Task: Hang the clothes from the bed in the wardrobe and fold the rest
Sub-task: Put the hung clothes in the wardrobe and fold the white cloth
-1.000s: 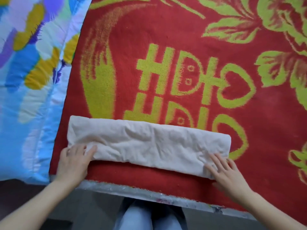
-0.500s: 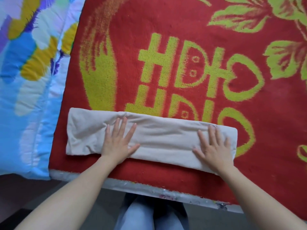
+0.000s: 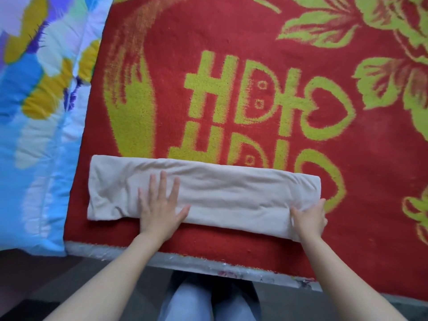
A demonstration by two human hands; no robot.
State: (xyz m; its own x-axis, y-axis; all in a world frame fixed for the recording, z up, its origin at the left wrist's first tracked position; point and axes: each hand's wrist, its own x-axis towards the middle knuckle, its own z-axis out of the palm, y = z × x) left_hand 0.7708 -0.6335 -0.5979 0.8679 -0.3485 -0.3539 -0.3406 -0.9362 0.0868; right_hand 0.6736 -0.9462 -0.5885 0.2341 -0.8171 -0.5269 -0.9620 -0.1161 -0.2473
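Note:
A cream garment [image 3: 220, 193], folded into a long narrow strip, lies across the near edge of the bed on the red and yellow blanket [image 3: 231, 66]. My left hand [image 3: 161, 205] presses flat on it, fingers spread, left of the strip's middle. At the strip's right end my right hand [image 3: 309, 217] grips the cloth, thumb on top and fingers curled round the end.
A blue, yellow and white quilt [image 3: 39, 112] lies along the left side of the bed. The bed's pale front edge [image 3: 208, 267] runs below the garment. My knees in light jeans [image 3: 203, 302] show under it, above a dark floor.
My right hand slid from flat on the strip to its right end and took hold of it. My left hand stayed pressed flat near the middle. The view moved in closer.

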